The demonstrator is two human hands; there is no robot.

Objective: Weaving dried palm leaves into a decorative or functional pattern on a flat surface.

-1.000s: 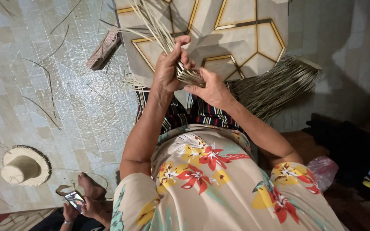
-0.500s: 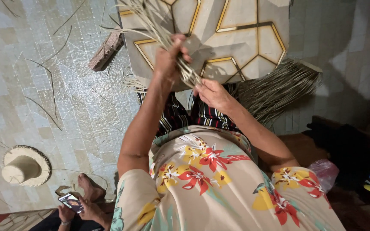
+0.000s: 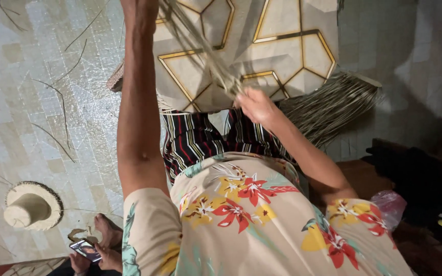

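Observation:
My left hand (image 3: 139,14) is raised to the top edge of the view, closed on the upper ends of several thin dry straw strands (image 3: 196,45). The strands run diagonally down to my right hand (image 3: 256,105), which pinches them together at their lower end above my lap. Behind my right hand a wide fan of the same dry straw (image 3: 333,105) spreads out to the right. My striped skirt (image 3: 195,140) and flowered shirt fill the lower middle.
A pale panel with gold hexagon lines (image 3: 282,51) lies under the work. Loose strands (image 3: 52,102) are scattered on the tiled floor. A straw hat (image 3: 29,207) sits lower left. Another person's feet and hands with a phone (image 3: 89,249) are at the bottom. A pink bag (image 3: 391,204) lies right.
My left hand has lifted from beside my right hand up to the top of the view, drawing the strands out long. My right hand stays low, holding their base.

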